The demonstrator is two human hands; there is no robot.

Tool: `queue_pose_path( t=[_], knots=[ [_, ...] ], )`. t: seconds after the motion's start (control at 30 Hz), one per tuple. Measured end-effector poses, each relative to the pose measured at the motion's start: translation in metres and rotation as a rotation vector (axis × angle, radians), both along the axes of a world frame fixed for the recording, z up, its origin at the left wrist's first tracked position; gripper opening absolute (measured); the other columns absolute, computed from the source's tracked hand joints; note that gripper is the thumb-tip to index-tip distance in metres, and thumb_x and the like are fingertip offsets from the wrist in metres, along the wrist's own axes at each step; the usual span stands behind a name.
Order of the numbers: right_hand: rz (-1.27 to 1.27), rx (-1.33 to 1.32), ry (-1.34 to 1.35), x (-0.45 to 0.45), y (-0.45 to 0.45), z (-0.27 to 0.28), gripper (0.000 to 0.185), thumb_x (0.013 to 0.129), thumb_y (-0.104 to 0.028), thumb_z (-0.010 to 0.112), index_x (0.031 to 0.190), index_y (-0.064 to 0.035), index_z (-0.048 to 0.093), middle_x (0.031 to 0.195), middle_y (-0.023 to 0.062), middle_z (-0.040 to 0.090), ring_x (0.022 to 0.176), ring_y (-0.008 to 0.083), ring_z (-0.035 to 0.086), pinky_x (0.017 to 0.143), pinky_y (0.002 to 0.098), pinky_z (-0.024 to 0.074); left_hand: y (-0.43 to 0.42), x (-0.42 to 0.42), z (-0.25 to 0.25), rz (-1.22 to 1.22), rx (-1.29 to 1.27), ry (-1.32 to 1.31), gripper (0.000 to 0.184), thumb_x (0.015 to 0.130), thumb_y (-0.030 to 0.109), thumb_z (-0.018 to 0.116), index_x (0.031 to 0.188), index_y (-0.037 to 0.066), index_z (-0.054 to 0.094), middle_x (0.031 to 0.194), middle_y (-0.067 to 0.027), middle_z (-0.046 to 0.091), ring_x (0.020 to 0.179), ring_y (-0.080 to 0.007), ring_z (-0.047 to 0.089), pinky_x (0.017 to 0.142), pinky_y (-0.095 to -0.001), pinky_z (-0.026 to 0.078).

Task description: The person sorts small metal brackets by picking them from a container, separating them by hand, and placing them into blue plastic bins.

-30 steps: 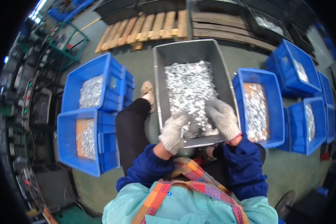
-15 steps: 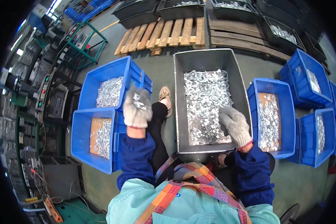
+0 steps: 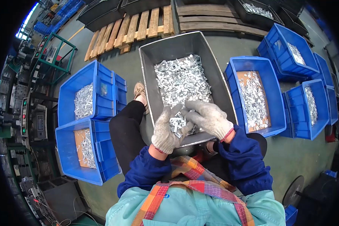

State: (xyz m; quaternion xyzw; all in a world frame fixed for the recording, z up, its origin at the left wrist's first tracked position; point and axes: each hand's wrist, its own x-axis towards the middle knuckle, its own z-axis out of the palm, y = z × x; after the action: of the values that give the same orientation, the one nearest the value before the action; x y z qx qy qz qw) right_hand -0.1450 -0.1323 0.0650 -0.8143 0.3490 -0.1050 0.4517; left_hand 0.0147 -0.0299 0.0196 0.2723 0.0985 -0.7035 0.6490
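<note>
Close to my body, at the near end of a dark tub (image 3: pixel 225 98), both gloved hands meet. My left hand (image 3: pixel 165 132) is cupped, palm up, around a handful of small silvery metal parts (image 3: pixel 177 124). From the right, my right hand (image 3: pixel 211 117) reaches over that handful. Its fingers are spread and their tips are at the parts; no piece can be made out in its grip. Behind the hands, a broad heap of similar metal pieces (image 3: pixel 182 79) covers the tub's bottom.
Blue bins with metal pieces stand left, upper one (image 3: pixel 103 90) and lower one (image 3: pixel 103 152). Another blue bin (image 3: pixel 277 109) stands right of the tub, with more stacked bins (image 3: pixel 290 71) beyond. Wooden pallets (image 3: pixel 139 26) lie ahead. Machines (image 3: pixel 39 120) line the left side.
My left hand has come from above the left bins to the tub's near end, with metal parts in it. My right hand has lifted from the heap towards it. The view has shifted.
</note>
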Motion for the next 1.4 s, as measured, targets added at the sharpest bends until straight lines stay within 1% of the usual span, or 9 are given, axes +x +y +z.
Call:
queue_pose_path(
  t=[0.1,0.2,0.3,0.4,0.5,0.77,0.97,1.17,1.4],
  knots=[
    [0.076,-0.217,-0.057,-0.003,0.01,-0.026,0.033,0.096,-0.031,0.059,0.123,-0.0143,0.067,0.104,0.0152,0.071,0.099,0.0363,0.067,0.086,0.0479,0.0525,0.002,-0.006,-0.006,-0.064,-0.012,-0.038,0.047,0.105,0.042,0.051,0.125,0.0,0.055,0.108,-0.0193,0.066,0.086,-0.0323,0.072,0.073,-0.0432,0.064],
    [0.142,-0.32,-0.025,-0.004,0.012,-0.044,0.034,0.095,-0.032,0.06,0.123,-0.0156,0.067,0.104,0.0141,0.071,0.098,0.0354,0.068,0.085,0.0478,0.0534,0.002,-0.003,-0.016,-0.151,-0.243,0.009,0.047,0.106,0.039,0.048,0.128,-0.002,0.053,0.117,-0.0226,0.065,0.101,-0.0366,0.07,0.089,-0.0568,0.06],
    [0.178,-0.308,-0.015,-0.009,0.006,-0.041,0.033,0.093,-0.031,0.063,0.122,-0.0171,0.069,0.106,0.0127,0.072,0.099,0.0348,0.068,0.085,0.0467,0.0543,0.002,-0.012,-0.001,-0.051,0.033,-0.129,0.041,0.103,0.034,0.053,0.122,-0.002,0.056,0.109,-0.0234,0.067,0.087,-0.0353,0.072,0.068,-0.0438,0.063],
    [0.157,-0.354,-0.152,-0.008,0.01,-0.04,0.032,0.093,-0.03,0.063,0.121,-0.0171,0.07,0.108,0.0121,0.071,0.1,0.0346,0.067,0.085,0.0462,0.0544,0.004,-0.001,-0.017,-0.156,-0.311,0.041,0.049,0.106,0.037,0.049,0.133,-0.004,0.051,0.119,-0.0227,0.065,0.105,-0.039,0.068,0.089,-0.0579,0.059],
    [0.19,-0.411,-0.159,-0.009,0.014,-0.037,0.031,0.092,-0.029,0.063,0.121,-0.0166,0.07,0.11,0.0114,0.071,0.101,0.0344,0.067,0.086,0.0461,0.0537,0.009,-0.005,-0.011,-0.075,-0.043,-0.021,0.048,0.106,0.036,0.049,0.133,-0.004,0.051,0.117,-0.0229,0.066,0.104,-0.0397,0.069,0.089,-0.0583,0.059],
    [0.046,-0.153,-0.211,-0.01,0.003,-0.02,0.03,0.093,-0.021,0.061,0.115,-0.0031,0.07,0.104,0.0194,0.07,0.102,0.0364,0.066,0.089,0.0436,0.0518,0.005,0.004,-0.02,-0.081,-0.124,-0.031,0.039,0.105,0.031,0.053,0.127,-0.002,0.055,0.11,-0.0198,0.066,0.093,-0.0342,0.071,0.08,-0.0501,0.063],
    [-0.127,0.138,-0.269,-0.01,0.004,-0.007,0.024,0.091,-0.015,0.068,0.112,-0.0032,0.072,0.107,0.0148,0.071,0.103,0.0286,0.068,0.09,0.0374,0.0532,0.008,0.001,-0.011,-0.09,0.019,-0.064,0.035,0.102,0.03,0.059,0.124,0.003,0.056,0.106,-0.0165,0.066,0.088,-0.0309,0.071,0.076,-0.0463,0.065],
    [-0.042,-0.117,-0.267,-0.009,0.006,-0.016,0.029,0.09,-0.014,0.069,0.117,-0.0025,0.07,0.109,0.0168,0.071,0.101,0.0307,0.069,0.088,0.0384,0.0539,0.008,-0.005,0.026,-0.293,0.101,-0.356,0.023,0.097,0.025,0.066,0.111,0.006,0.064,0.095,-0.0087,0.067,0.078,-0.0222,0.07,0.061,-0.0319,0.061],
    [-0.089,0.021,-0.186,-0.011,0.004,-0.006,0.031,0.093,-0.018,0.064,0.118,-0.0017,0.069,0.109,0.0169,0.071,0.099,0.0284,0.069,0.087,0.0375,0.0538,0.01,-0.004,0.003,-0.231,0.044,-0.549,0.018,0.091,0.014,0.068,0.106,0.005,0.066,0.092,-0.0071,0.068,0.073,-0.0159,0.068,0.054,-0.027,0.054]
  ],
)
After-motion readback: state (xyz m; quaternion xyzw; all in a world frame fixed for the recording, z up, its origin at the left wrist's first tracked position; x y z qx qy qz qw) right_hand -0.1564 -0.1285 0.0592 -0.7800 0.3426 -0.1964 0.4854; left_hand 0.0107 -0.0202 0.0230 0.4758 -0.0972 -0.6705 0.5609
